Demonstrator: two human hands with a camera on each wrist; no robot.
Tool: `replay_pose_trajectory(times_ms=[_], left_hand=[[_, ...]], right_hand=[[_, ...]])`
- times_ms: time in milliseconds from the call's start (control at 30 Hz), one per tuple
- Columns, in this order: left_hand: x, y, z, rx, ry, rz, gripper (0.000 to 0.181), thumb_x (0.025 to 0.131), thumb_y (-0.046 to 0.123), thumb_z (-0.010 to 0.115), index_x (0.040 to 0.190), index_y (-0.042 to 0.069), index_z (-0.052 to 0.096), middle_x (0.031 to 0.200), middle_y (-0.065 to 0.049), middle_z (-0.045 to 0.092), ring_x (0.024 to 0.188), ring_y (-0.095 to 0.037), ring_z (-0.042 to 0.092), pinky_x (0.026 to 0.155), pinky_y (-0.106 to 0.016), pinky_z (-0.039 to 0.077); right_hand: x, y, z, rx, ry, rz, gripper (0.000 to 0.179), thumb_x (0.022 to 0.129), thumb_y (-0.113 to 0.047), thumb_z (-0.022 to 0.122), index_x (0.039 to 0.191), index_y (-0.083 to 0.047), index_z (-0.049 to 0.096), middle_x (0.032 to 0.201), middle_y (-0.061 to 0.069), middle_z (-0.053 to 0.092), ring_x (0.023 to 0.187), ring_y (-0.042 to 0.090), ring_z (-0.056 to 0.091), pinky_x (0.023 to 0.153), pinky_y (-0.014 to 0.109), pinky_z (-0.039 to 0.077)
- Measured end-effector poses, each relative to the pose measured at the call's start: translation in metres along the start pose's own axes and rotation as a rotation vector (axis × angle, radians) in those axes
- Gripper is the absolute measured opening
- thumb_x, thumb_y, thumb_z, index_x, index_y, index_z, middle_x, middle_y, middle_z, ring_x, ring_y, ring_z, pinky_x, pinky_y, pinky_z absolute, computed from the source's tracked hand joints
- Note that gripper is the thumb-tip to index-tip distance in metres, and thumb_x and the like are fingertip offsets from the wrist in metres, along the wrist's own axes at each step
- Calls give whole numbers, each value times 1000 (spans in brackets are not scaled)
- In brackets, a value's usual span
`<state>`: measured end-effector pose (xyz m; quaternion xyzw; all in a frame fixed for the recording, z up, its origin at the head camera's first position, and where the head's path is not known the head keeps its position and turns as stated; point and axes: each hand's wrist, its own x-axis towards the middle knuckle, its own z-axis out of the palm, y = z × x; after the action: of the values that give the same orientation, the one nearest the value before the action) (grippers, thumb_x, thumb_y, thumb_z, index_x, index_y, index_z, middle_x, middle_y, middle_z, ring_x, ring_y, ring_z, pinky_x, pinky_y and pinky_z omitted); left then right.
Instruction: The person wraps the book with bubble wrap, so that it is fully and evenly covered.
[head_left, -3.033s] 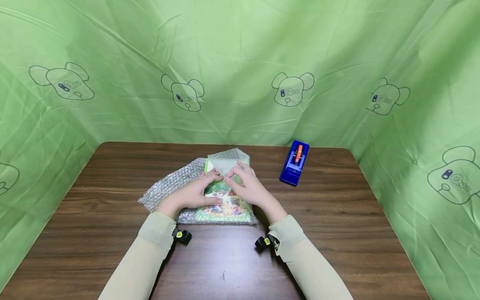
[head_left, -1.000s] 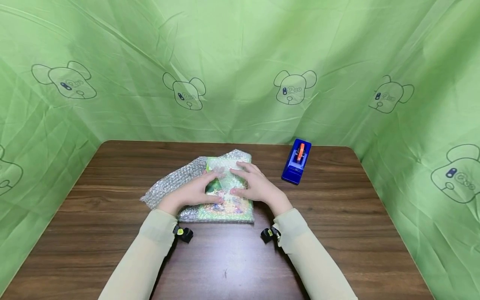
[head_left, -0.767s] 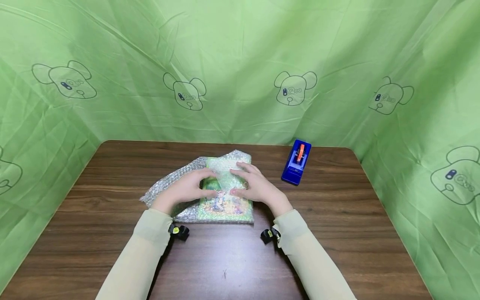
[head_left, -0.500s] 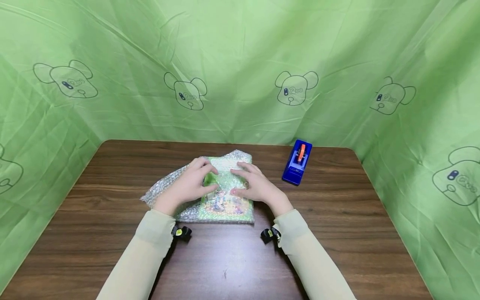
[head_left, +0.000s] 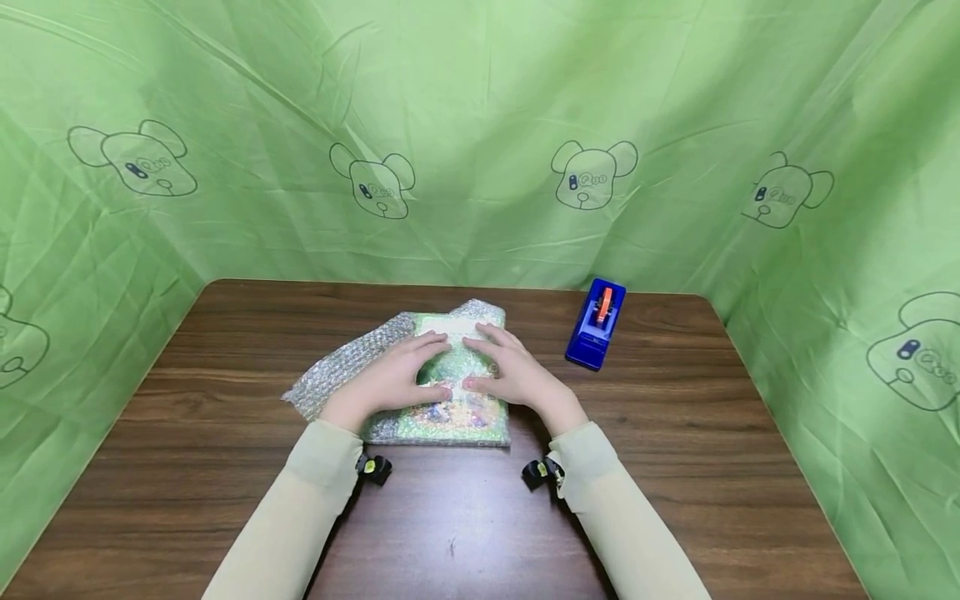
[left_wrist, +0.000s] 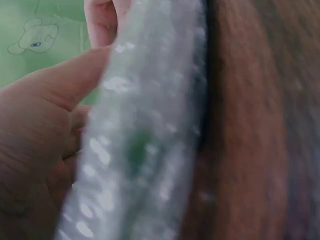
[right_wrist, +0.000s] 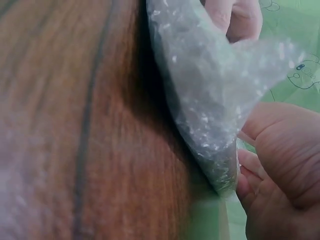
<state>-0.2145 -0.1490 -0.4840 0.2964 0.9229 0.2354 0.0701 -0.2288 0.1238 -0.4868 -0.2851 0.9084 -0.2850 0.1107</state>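
Note:
In the head view, a thin rectangular book with a colourful green picture cover lies under clear bubble wrap in the middle of the table. A loose length of the wrap spreads out to the left. My left hand rests on the wrapped book's left half, fingers bent and spread. My right hand rests on its right half, thumb and fingertips touching the wrap. A narrow gap separates the two hands. Both wrist views show bubble wrap close up and blurred, with a raised flap in the right one.
A blue tape dispenser with an orange tape wheel stands at the back right of the brown wooden table. Green curtains printed with bear heads hang along the back and both sides.
Three seconds ago my fingertips met at a flap of wrap; now they are apart and the wrap lies flatter. My left hand shifted left, then came back right. My right hand has stayed almost still lately.

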Motion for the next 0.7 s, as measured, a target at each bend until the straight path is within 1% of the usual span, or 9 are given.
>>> replay_pose_trajectory(times_ms=[133,200,367,500,633,700], left_hand=[[0,-2,1,-24,-16,-18,91,96,60,78,166,10,47,176,-15,35,163,-39,31,132,-65,21],[0,-2,1,-26,-21,-22,92,97,60,78,166,9,46,176,-15,35,163,-39,30,133,-64,18],[1,-3,3,-35,-19,-17,93,96,59,79,166,8,46,175,-16,37,163,-38,30,134,-61,13],[1,-4,3,-40,-14,-13,93,95,60,79,166,8,47,174,-15,38,163,-36,32,135,-61,12],[1,-4,2,-30,-21,-5,93,96,59,79,166,8,46,174,-14,38,163,-33,32,135,-59,11],[2,-4,2,-33,-25,-1,93,96,58,79,166,7,46,174,-14,38,163,-33,32,135,-59,11]], right_hand=[[-4,5,-1,40,-10,-45,82,100,-46,80,169,-18,45,183,9,18,169,33,11,132,63,22],[-8,6,-4,70,-24,-62,87,96,-46,85,169,-18,45,183,8,18,169,32,9,132,62,22],[-20,9,-11,105,-60,-66,96,86,-47,94,166,-17,49,183,5,19,169,28,9,132,60,23],[-24,9,-12,128,-84,-68,99,83,-46,96,166,-17,50,184,5,16,170,28,5,133,61,21],[-26,10,-10,140,-99,-67,102,82,-48,95,167,-19,47,184,5,10,170,27,0,133,62,19],[-26,11,-8,142,-97,-64,103,82,-49,95,168,-21,47,185,4,10,170,27,-1,133,63,18]])
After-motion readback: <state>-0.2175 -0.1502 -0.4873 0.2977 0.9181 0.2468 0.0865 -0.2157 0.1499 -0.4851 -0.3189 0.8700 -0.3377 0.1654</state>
